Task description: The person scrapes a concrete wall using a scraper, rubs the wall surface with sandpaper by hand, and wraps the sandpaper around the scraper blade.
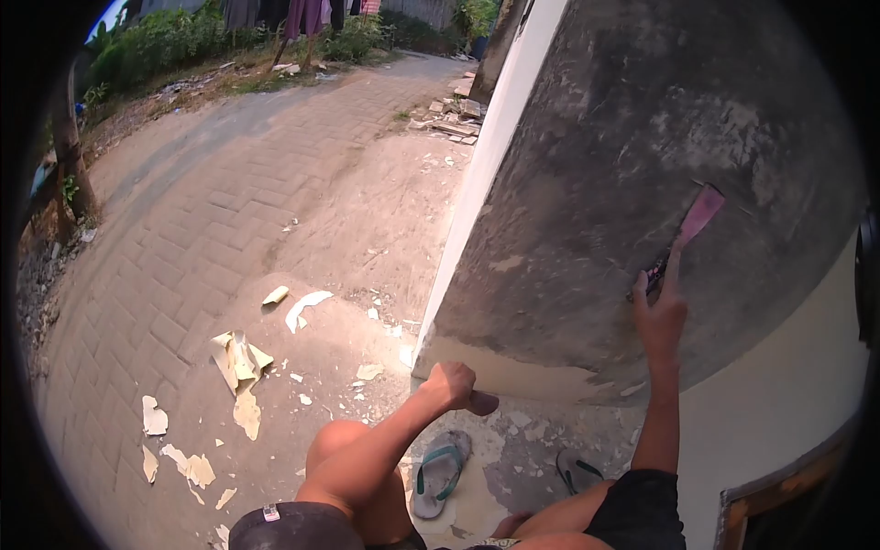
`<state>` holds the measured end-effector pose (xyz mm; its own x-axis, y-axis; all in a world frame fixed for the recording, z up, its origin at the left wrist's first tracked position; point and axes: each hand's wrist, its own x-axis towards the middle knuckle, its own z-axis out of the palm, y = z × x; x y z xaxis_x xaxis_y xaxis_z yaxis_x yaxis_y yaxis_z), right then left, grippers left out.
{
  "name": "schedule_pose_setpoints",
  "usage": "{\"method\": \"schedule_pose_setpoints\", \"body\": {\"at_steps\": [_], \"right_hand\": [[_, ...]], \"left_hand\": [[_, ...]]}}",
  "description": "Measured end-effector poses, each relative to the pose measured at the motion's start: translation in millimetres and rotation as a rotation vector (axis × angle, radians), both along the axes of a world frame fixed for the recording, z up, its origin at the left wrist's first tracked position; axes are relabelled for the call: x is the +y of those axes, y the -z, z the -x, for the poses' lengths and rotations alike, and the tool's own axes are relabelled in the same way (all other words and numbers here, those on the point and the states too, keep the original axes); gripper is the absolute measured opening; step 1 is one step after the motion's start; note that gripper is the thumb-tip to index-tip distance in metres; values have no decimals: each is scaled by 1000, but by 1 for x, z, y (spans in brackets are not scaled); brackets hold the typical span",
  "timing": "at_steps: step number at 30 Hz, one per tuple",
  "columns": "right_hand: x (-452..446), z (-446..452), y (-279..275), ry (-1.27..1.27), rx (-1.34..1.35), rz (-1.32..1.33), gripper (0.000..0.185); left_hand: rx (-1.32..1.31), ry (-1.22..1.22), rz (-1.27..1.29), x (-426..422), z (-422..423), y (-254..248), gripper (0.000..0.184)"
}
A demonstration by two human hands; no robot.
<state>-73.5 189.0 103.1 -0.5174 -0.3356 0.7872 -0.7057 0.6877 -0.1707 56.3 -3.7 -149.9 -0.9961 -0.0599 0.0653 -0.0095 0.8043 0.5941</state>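
A scraper (701, 213) with a wide pinkish blade and a dark handle is held in my right hand (662, 310), its blade against the dark, scuffed wall (605, 202). One finger stretches along the tool toward the blade. My left hand (451, 385) is closed low down, near the wall's bottom corner; whether anything is inside it is hidden. A strip of cream paint (513, 368) remains along the wall's lower edge. Beneath my hands, a sandal (441, 474) and a second sandal (579, 471) lie on the flake-covered ground.
Peeled paint pieces (240, 359) are scattered on the ground at left. Beyond them runs a paved path (211, 192). Broken tiles (454, 119) are piled near the white wall edge (490, 183). Clothes (307, 16) hang at the top. A wooden frame (779, 490) stands at lower right.
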Motion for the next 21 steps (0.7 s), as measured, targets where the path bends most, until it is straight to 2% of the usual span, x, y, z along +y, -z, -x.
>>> {"method": "schedule_pose_setpoints", "body": {"at_steps": [6,10,13,17,20,21], "right_hand": [[-1,-4,-3,-2,2,-8,64],[0,-3,-1,0,34,-3,63],[-5,-12,-3,41,-46,12,63],[-11,-20,-4,119,-103,-34,62],[-8,-8,3,193,-66,-58,60],[-10,-7,6,117,-28,-4,59]], "left_hand": [[88,24,13,1,-5,-10,46],[-3,46,102,3,-5,-14,44],[-158,26,206,4,-7,-28,60],[-270,7,234,7,-14,-56,49],[-274,-3,226,8,-11,-49,43],[-277,-22,196,8,-13,-54,41]]}}
